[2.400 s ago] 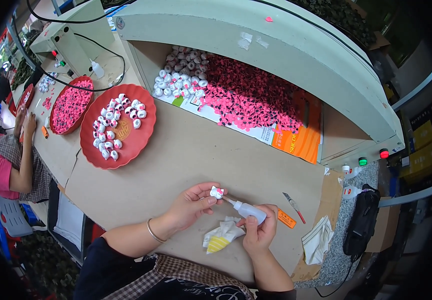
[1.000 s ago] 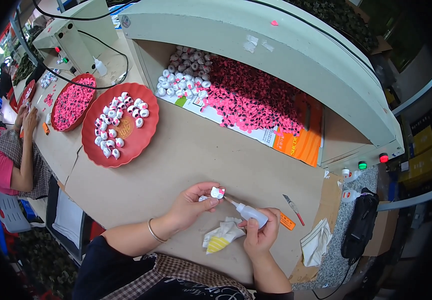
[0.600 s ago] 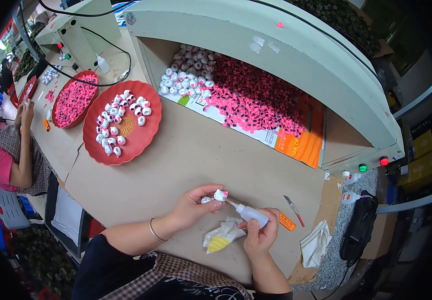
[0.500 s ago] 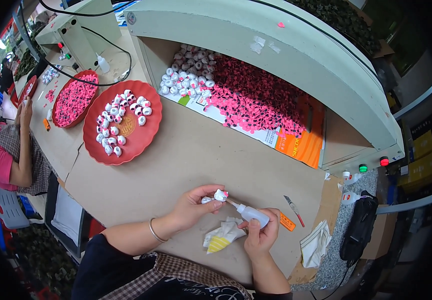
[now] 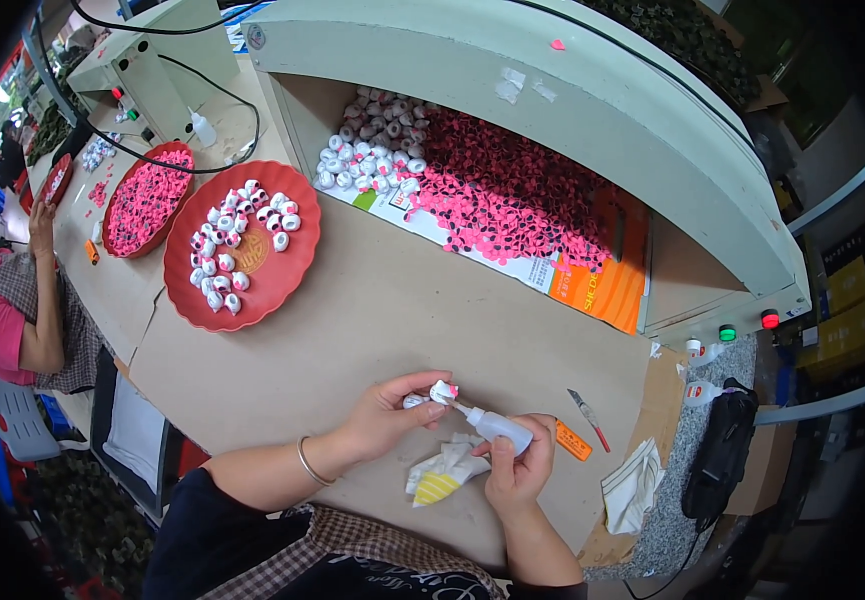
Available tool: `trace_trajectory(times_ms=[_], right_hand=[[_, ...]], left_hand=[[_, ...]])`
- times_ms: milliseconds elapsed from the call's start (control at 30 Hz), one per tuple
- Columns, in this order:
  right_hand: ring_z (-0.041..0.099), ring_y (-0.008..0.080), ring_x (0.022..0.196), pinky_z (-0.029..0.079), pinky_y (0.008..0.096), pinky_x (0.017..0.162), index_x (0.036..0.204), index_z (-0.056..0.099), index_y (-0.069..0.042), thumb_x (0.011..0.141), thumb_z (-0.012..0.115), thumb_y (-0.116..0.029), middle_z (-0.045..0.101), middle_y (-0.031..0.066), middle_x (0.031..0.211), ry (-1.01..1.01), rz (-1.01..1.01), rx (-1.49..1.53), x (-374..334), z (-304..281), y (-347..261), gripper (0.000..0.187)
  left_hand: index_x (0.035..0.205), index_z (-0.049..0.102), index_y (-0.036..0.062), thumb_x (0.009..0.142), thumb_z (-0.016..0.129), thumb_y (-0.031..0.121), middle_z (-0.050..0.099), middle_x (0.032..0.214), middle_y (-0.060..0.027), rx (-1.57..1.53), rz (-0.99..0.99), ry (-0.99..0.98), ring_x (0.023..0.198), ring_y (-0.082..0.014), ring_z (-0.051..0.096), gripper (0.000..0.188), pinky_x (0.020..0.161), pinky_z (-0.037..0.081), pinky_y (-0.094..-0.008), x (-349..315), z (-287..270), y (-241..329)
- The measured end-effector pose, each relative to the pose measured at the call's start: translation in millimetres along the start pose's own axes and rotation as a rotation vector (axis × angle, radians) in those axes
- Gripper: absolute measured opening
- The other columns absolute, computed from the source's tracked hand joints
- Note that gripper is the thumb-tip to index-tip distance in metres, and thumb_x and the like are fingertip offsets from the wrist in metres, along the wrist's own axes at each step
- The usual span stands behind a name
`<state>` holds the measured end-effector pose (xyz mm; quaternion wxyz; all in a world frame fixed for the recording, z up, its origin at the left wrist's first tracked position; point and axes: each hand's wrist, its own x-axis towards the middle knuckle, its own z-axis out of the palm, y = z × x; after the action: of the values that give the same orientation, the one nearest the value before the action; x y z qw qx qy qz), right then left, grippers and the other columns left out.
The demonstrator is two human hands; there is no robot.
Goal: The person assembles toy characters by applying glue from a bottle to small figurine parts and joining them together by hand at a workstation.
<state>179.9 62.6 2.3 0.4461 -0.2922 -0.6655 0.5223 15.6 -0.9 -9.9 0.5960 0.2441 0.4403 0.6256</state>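
Between the thumb and fingers of my left hand is pinched a small white rounded piece with a pink spot. A second white piece sits in the same hand, partly covered by the fingers. My right hand is closed around a translucent squeeze bottle, tilted so that its thin nozzle tip meets or nearly meets the first piece. Below the hands lies a crumpled white and yellow cloth. A red scalloped tray of similar white pieces stands to the far left.
Pink and black bits and more white pieces are heaped under a pale green curved housing. An orange cutter, a slim knife and a folded cloth lie at right. A co-worker sits at left.
My right hand and the squeeze bottle have shifted slightly left, while my left hand has stayed nearly still. The co-worker's hand has moved to the small red tray.
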Motion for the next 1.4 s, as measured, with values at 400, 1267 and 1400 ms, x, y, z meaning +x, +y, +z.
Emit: trace_trajectory(times_ms=[400, 1267, 1400], right_hand=[[0.052, 0.0154, 0.071, 0.054, 0.0246, 0.053, 0.091, 0.044, 0.007, 0.081, 0.050, -0.008, 0.036, 0.0119, 0.091, -0.013, -0.032, -0.082, -2.5, -5.7, 0.5, 0.019], [0.057, 0.0313, 0.077, 0.047, 0.0400, 0.065, 0.090, 0.054, 0.001, 0.074, 0.059, -0.015, 0.054, 0.0183, 0.090, 0.023, 0.030, -1.065, 187.4, -24.7, 56.7, 0.023], [0.054, 0.0356, 0.083, 0.044, 0.0411, 0.071, 0.091, 0.057, 0.000, 0.073, 0.059, -0.011, 0.055, 0.0209, 0.092, -0.188, 0.112, -1.116, 176.4, -21.4, 39.6, 0.021]], left_hand=[[0.116, 0.047, 0.0041, 0.080, 0.054, 0.003, 0.056, 0.096, -0.0025, -0.001, 0.001, 0.061, 0.078, -0.0077, 0.051, 0.036, 0.069, 0.046, -0.0220, -0.4, 1.6, 1.6], [0.114, 0.048, 0.0067, 0.079, 0.053, 0.000, 0.055, 0.102, -0.0035, -0.113, -0.029, 0.011, 0.089, -0.0110, 0.053, 0.036, 0.069, 0.046, -0.0241, -0.7, -0.2, 2.6], [0.115, 0.047, 0.0067, 0.080, 0.052, 0.000, 0.054, 0.103, -0.0037, -0.081, 0.005, -0.001, 0.089, -0.0110, 0.053, 0.036, 0.070, 0.046, -0.0243, -1.2, -1.9, 4.2]])
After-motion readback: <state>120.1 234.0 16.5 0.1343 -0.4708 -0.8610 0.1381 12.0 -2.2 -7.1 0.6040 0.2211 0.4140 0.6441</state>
